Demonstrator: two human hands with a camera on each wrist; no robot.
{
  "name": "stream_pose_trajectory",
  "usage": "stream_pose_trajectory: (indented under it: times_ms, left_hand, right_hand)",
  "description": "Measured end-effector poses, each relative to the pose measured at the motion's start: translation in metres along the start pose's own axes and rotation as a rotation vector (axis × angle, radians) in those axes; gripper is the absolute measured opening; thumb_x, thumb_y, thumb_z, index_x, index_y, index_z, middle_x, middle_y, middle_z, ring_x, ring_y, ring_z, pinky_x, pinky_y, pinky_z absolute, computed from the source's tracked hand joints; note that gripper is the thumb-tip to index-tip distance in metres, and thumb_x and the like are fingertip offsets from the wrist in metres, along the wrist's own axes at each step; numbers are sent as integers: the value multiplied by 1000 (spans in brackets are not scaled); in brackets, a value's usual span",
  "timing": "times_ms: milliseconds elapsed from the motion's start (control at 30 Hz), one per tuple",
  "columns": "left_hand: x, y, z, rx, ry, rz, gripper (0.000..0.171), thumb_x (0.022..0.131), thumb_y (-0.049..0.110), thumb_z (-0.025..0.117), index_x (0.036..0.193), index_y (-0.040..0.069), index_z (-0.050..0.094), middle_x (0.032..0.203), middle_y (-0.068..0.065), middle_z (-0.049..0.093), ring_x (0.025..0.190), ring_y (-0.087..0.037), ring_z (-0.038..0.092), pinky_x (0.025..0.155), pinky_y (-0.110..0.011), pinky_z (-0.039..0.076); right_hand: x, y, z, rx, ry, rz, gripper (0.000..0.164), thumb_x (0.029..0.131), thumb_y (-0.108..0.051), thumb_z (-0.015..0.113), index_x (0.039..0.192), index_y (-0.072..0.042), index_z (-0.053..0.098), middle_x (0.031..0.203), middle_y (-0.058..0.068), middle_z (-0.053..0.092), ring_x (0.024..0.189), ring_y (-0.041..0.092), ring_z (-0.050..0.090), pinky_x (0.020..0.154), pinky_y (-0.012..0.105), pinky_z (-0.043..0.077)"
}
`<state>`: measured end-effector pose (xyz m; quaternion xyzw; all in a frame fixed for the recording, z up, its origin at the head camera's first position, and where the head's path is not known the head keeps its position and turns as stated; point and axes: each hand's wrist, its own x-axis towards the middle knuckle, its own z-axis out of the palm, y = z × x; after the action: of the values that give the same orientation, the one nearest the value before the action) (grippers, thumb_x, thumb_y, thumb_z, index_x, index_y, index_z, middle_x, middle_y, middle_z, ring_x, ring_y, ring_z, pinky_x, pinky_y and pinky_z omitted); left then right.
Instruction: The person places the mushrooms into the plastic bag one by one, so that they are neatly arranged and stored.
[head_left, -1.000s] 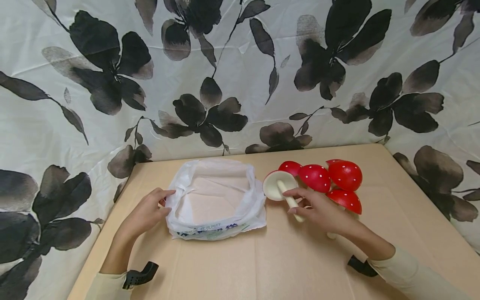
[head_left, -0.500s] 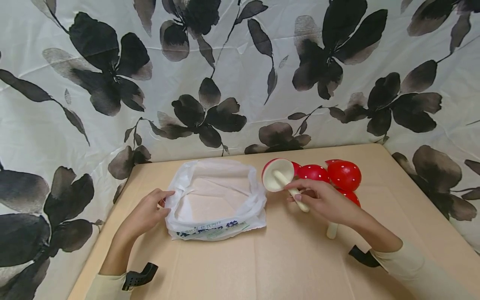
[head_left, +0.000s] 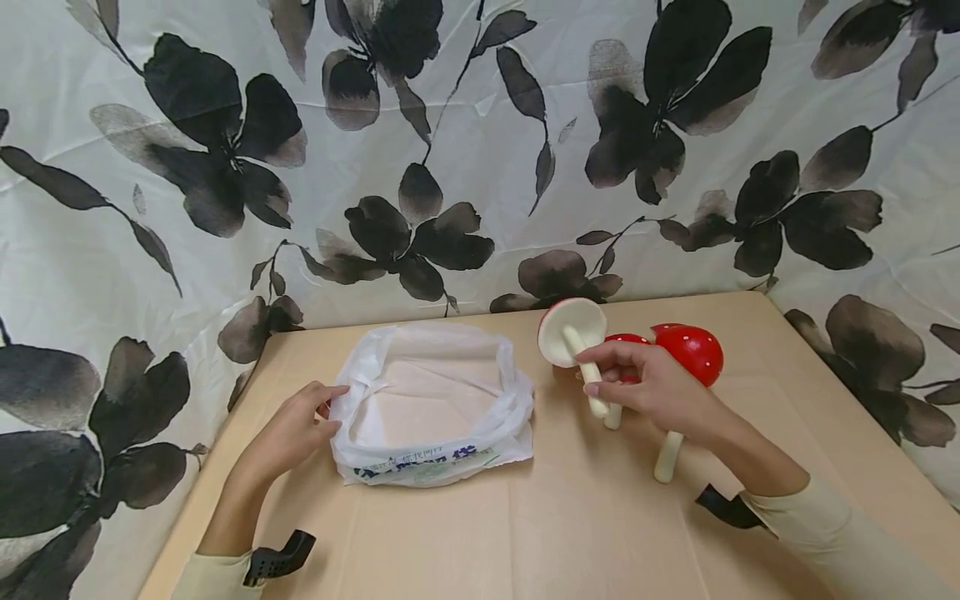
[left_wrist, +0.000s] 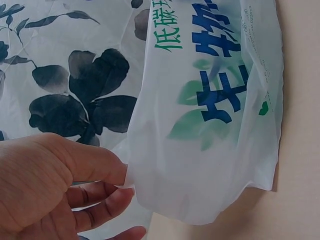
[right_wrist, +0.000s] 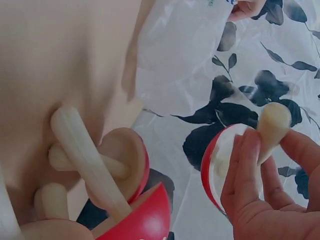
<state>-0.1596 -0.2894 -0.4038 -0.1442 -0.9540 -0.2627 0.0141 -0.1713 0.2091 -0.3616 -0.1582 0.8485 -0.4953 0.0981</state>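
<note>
My left hand (head_left: 296,425) pinches the left rim of a white plastic bag (head_left: 442,468), whose mouth gapes wide on the table. Thumb and fingertips meet at the bag's edge in the left wrist view. With my right hand (head_left: 663,387) I hold a toy mushroom (head_left: 558,333) by its cream stem, up off the table to the right of the bag. Its pale underside faces me and its red cap points away. Behind that hand lie more red, white-dotted mushrooms (head_left: 692,350), partly hidden. Several cream stems (right_wrist: 87,155) cross each other in the right wrist view.
The light wooden-coloured table (head_left: 465,542) ends at a back edge just behind the bag and mushrooms. A white cloth with dark flowers (head_left: 465,150) hangs behind it and down the sides. Black wrist straps (head_left: 279,560) sit on both forearms.
My right hand has raised the mushroom and moved it away from me and slightly right, tilting it on the way. The left hand stays on the bag's rim.
</note>
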Motion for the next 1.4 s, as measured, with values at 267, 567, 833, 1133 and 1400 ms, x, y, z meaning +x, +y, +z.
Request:
stream_pose_trajectory:
  times_ms: [267, 567, 833, 1133, 1400]
  left_hand:
    - [1, -1, 0, -2, -2, -6, 47, 83, -7, 64, 130, -11, 60, 90, -7, 55, 84, -24, 52, 66, -27, 41]
    - [2, -1, 0, -18, -5, -6, 49, 82, -9, 63, 131, -12, 59, 92, -8, 56, 85, -23, 53, 66, -26, 44]
    - [2, 0, 0, -23, -5, -2, 49, 82, -9, 63, 131, -13, 59, 91, -8, 56, 84, -23, 53, 65, -25, 43]
    - [1, 0, 0, -13, -5, 0, 49, 83, -8, 63, 131, -13, 58, 91, -8, 56, 85, -23, 54, 66, -26, 44]
    - [1, 0, 0, 6, 13, 11, 50, 82, -8, 68, 131, -14, 58, 90, -8, 58, 83, -20, 56, 67, -27, 44]
  right_hand:
    - [3, -4, -3, 48, 0, -53, 41, 92, -20, 75, 132, -21, 68, 130, 7, 64, 107, 28, 66, 82, 29, 58]
    - [4, -7, -4, 109, -53, -6, 31, 100, -23, 63, 130, -28, 70, 136, 2, 64, 123, 29, 55, 89, 40, 54]
    - [5, -7, -6, 274, -3, 119, 41, 94, -37, 71, 131, -21, 67, 121, 4, 73, 119, 27, 64, 92, 39, 54]
    - [8, -10, -10, 335, -34, 87, 50, 95, -26, 71, 142, -16, 57, 137, 18, 62, 115, 28, 68, 89, 30, 56]
    - [13, -18, -12, 209, -71, 79, 52, 95, -32, 71, 144, -28, 55, 139, 8, 58, 124, 31, 54, 84, 41, 55]
